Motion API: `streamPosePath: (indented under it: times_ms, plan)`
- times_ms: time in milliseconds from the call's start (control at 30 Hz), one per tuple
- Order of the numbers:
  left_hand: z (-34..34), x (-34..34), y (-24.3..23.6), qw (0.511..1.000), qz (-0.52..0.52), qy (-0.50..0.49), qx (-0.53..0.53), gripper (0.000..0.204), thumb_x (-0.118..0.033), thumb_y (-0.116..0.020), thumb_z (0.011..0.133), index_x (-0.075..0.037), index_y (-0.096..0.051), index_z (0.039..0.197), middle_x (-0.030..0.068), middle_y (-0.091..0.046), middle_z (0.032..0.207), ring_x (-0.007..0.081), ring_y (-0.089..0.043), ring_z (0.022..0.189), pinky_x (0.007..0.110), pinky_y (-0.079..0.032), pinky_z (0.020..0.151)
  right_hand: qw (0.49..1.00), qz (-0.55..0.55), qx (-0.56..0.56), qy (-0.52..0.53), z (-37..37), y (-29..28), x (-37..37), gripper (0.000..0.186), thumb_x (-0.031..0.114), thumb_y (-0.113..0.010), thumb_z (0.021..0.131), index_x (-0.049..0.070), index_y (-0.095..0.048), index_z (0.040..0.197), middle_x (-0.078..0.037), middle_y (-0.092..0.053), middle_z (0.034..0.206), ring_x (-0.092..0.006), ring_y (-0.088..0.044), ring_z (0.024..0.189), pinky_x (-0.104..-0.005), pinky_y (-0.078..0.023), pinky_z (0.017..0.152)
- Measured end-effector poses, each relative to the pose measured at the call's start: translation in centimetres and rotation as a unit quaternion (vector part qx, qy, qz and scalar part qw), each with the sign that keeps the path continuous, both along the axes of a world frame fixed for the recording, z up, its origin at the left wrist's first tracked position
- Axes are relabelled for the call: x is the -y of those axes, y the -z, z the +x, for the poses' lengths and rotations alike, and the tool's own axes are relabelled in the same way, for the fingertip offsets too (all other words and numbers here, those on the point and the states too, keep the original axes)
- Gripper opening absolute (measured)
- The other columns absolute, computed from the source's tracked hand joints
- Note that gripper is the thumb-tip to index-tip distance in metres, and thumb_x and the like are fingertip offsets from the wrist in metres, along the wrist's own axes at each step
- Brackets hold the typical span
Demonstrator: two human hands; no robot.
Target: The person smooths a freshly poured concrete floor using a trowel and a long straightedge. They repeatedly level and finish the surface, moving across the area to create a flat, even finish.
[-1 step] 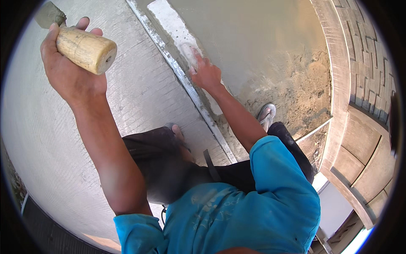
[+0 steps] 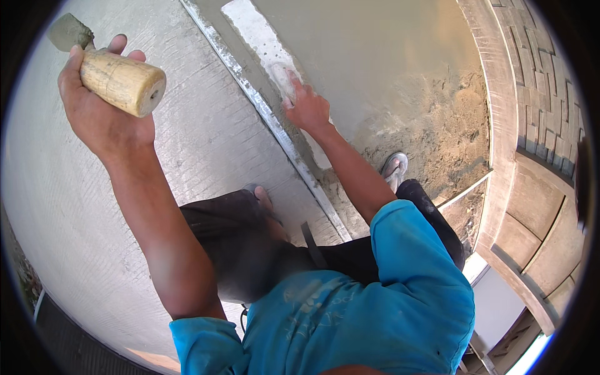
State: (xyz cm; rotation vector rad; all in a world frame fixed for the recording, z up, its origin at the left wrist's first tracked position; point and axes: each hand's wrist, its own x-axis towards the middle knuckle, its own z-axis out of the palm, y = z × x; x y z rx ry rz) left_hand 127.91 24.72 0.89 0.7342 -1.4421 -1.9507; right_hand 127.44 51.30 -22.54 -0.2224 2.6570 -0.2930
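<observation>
My left hand [image 2: 103, 122] is raised at the upper left, closed around the thick wooden handle of a trowel [image 2: 124, 81]. Grey mortar coats the small part of its blade that shows beyond my fingers. My right hand [image 2: 308, 111] grips the pale handle of a long, narrow plastering float [image 2: 255, 31], its white back speckled with mortar. The float lies flat at the left edge of the wet grey cement [image 2: 375, 37], its near end partly behind my right forearm.
Just left of the float runs a straight metal edge strip [image 2: 262, 109]. Beyond it spreads a pale, grooved concrete surface [image 2: 194, 125]. Rough sandy mortar [image 2: 450, 119] lies at the right, bordered by a curb [image 2: 500, 94] and a block wall [image 2: 544, 75]. My sandaled feet stand either side of the strip.
My left hand with the trowel sits slightly lower and further left in view. The float and my right hand appear shifted very slightly right; both grips stay the same.
</observation>
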Motion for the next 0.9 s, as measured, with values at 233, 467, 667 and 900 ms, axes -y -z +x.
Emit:
streamPosePath:
  times_ms: [233,467,667,900]
  plan:
    - [-0.4,-0.4,-0.5,1.0,-0.018,-0.002,0.011,0.038,-0.028,-0.046,0.101,-0.002,-0.039,0.128,0.0203,-0.063,0.099,0.023,-0.066,0.077,0.032,-0.058,0.066,0.996,0.041,-0.049,0.057,-5.9,0.0,-7.0,0.078,0.043,-0.059,0.09,0.033,-0.019,0.157,-0.019,-0.063,0.122,-0.0397,-0.067,0.104,-0.0516,-0.054,0.087]
    - [-0.5,-1.3,-1.2,0.999,-0.015,-0.025,0.015,0.038,-0.029,-0.046,0.103,-0.004,-0.038,0.13,0.02,-0.058,0.109,0.0206,-0.062,0.078,0.031,-0.054,0.067,0.955,-0.007,-0.144,0.258,-13.2,-0.8,-17.6,0.077,0.041,-0.065,0.085,0.024,-0.031,0.153,-0.026,-0.068,0.113,-0.0441,-0.066,0.105,-0.0506,-0.052,0.091]
    - [-1.2,-2.4,-1.1,1.0,0.017,-0.021,-0.001,0.035,-0.029,-0.047,0.102,-0.006,-0.038,0.127,0.0181,-0.058,0.102,0.0198,-0.063,0.077,0.029,-0.057,0.062,0.941,-0.072,-0.165,0.287,-13.1,1.1,-16.9,0.082,0.041,-0.066,0.083,0.014,-0.031,0.152,-0.03,-0.067,0.114,-0.0454,-0.065,0.106,-0.0495,-0.051,0.093]
    - [-1.0,-1.8,-1.4,0.999,0.032,-0.017,0.002,0.032,-0.028,-0.049,0.101,-0.007,-0.039,0.122,0.0152,-0.059,0.094,0.0209,-0.062,0.069,0.031,-0.056,0.057,0.97,-0.101,-0.086,0.205,-13.2,0.7,-4.6,0.081,0.041,-0.065,0.084,0.015,-0.03,0.153,-0.027,-0.069,0.111,-0.0434,-0.066,0.104,-0.0497,-0.052,0.092]
